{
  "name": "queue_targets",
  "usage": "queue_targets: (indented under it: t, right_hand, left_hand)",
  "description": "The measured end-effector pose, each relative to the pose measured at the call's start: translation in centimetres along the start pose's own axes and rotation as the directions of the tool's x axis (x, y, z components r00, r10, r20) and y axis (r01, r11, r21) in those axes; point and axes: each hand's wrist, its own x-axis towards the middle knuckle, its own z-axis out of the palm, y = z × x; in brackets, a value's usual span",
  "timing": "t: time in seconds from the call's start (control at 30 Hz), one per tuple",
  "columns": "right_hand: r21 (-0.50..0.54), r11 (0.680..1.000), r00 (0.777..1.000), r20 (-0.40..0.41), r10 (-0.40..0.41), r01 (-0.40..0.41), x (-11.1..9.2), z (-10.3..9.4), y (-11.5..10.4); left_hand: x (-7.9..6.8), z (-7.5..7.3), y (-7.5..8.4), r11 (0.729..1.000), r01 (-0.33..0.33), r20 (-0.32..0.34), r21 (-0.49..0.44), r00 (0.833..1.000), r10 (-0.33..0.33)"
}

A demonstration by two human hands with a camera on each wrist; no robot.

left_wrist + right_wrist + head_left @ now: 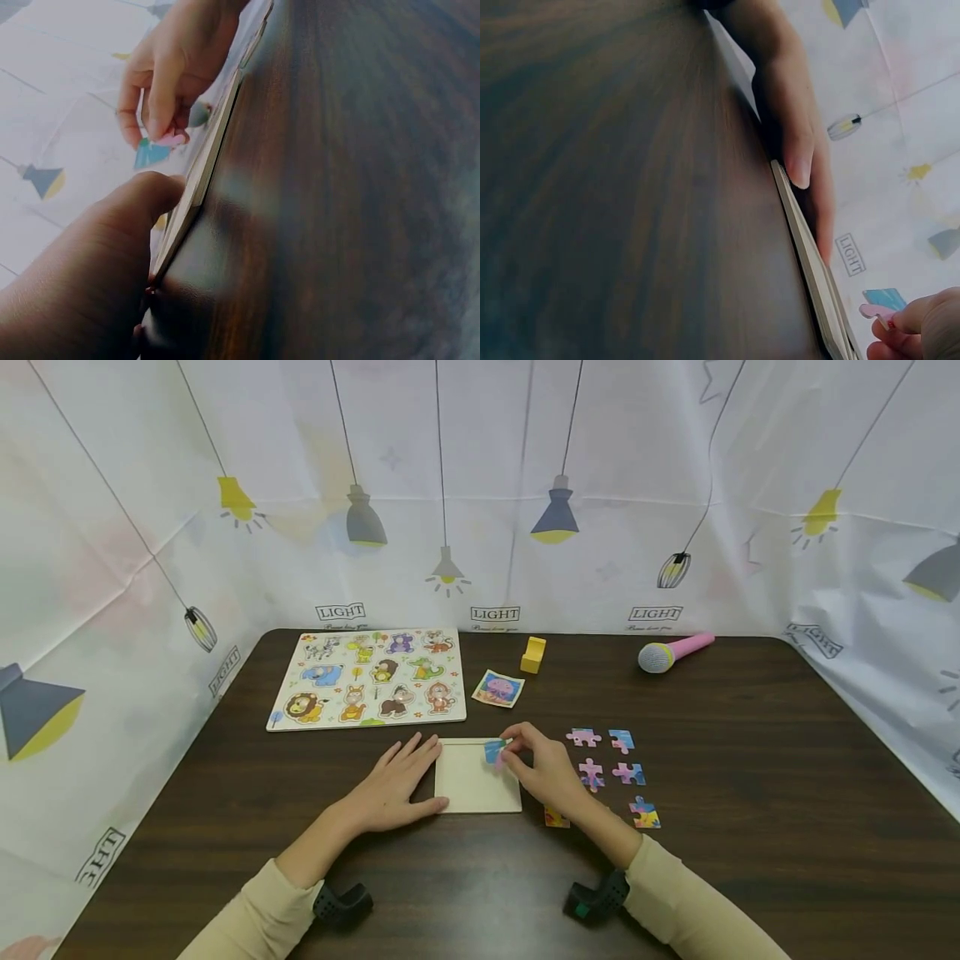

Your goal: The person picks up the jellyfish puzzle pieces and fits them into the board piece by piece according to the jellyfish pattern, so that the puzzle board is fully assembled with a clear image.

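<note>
A pale wooden puzzle tray (476,785) with a raised rim lies on the table in front of me. My left hand (399,787) rests spread out at its left side, fingertips and thumb touching the edge. Above the tray's upper right part, my right hand (546,770) pinches a blue and pink jigsaw piece (492,751) between thumb and fingers. The left wrist view shows this jigsaw piece (154,154) held over the tray. In the right wrist view the jigsaw piece (883,299) appears beside the tray edge, and part of the right hand is cut off.
Several loose jigsaw pieces (590,774) lie right of the tray; one yellow piece (556,817) is partly under the right forearm. Behind are an animal puzzle board (375,681), a small picture card (498,688), a yellow block (532,656) and a pink toy microphone (675,652).
</note>
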Motion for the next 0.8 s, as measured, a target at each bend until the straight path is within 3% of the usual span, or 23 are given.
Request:
queue_targets:
  t: [0.3, 0.6, 0.8]
  right_hand:
    - [0.036, 0.999, 1.000, 0.029, -0.001, -0.001, 0.6, 2.0, -0.7]
    - [0.038, 0.995, 0.996, 0.011, -0.089, 0.089, 1.9, 3.8, -1.4]
    - [0.021, 0.999, 0.999, -0.005, -0.039, 0.039, 2.5, 4.7, -1.6]
  left_hand:
    - [-0.2, 0.3, -0.2, 1.000, 0.005, 0.002, 0.002, 1.000, -0.005]
    - [0.1, 0.2, -0.1, 1.000, 0.001, -0.014, 0.016, 1.000, -0.001]
    - [-0.1, 0.0, -0.2, 1.000, -0.002, -0.018, 0.018, 1.000, 0.003]
